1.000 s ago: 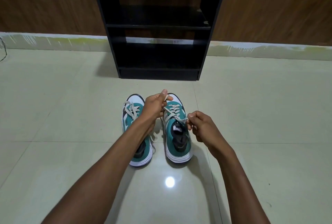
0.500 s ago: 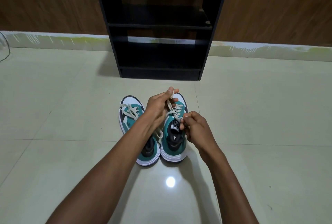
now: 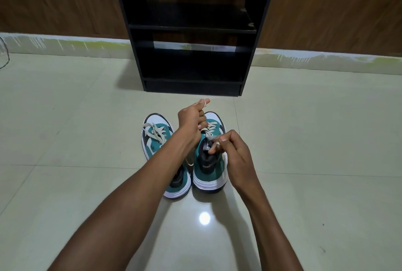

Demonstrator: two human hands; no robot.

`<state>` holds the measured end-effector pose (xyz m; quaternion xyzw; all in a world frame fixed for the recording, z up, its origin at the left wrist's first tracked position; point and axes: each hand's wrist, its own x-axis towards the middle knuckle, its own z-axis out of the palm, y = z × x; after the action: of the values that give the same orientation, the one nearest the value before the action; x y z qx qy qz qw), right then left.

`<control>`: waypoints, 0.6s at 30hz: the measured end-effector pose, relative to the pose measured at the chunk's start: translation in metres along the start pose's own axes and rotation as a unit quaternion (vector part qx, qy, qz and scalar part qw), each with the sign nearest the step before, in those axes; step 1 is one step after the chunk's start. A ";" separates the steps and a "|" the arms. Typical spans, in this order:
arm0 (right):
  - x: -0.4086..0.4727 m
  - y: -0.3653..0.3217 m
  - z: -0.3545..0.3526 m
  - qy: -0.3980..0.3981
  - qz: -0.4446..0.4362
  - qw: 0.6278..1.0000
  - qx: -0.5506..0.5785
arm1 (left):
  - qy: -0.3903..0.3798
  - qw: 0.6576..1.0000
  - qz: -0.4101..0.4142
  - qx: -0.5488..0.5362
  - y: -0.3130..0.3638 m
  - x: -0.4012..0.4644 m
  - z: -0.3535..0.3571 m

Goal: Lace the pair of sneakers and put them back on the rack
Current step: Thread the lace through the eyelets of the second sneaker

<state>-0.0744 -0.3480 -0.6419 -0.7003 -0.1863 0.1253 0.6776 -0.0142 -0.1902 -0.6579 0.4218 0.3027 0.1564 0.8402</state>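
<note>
Tying off the right teal sneaker (image 3: 208,162) in front of the black shoe rack (image 3: 192,29).

To finish this knot well, we judge we should pull both lace ends evenly and keep the loop snug over the tongue. Our left hand (image 3: 192,121) is raised over the toe, the cream lace (image 3: 204,101) wrapped round its forefinger; our right hand (image 3: 236,151) pinches the other end at the tongue. The left teal sneaker (image 3: 159,144) sits just beside it on the floor tiles (image 3: 304,140).

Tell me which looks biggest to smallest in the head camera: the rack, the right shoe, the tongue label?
1. The rack looks biggest, though it stands farther away.
2. The right shoe.
3. The tongue label, a small patch on that shoe.
</note>
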 end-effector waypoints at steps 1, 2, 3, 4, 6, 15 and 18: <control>-0.001 -0.001 0.000 0.007 -0.011 0.999 0.033 | 0.009 1.000 0.008 0.004 0.001 0.002 0.000; 0.000 -0.002 0.001 0.020 -0.016 0.997 0.067 | 0.013 1.000 0.018 0.008 0.002 0.003 0.000; 0.000 -0.003 0.003 0.034 -0.015 0.995 0.098 | 0.012 0.999 0.028 0.017 0.003 0.004 0.000; 0.001 -0.004 0.006 0.044 -0.006 0.992 0.122 | 0.010 0.999 0.039 0.030 0.002 0.005 0.001; 0.001 -0.006 0.013 0.056 0.016 0.989 0.137 | 0.015 0.996 0.064 0.065 0.000 0.006 0.001; 0.001 0.002 0.018 0.040 0.009 0.999 -0.011 | -0.002 0.983 0.120 0.140 -0.011 0.005 0.003; 0.006 -0.003 0.022 0.025 -0.002 0.998 -0.054 | 0.017 0.975 0.143 0.170 -0.009 0.010 0.002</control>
<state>-0.0790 -0.3253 -0.6401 -0.7381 -0.1773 0.0961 0.6439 -0.0051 -0.1923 -0.6679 0.5949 0.2757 0.2280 0.7198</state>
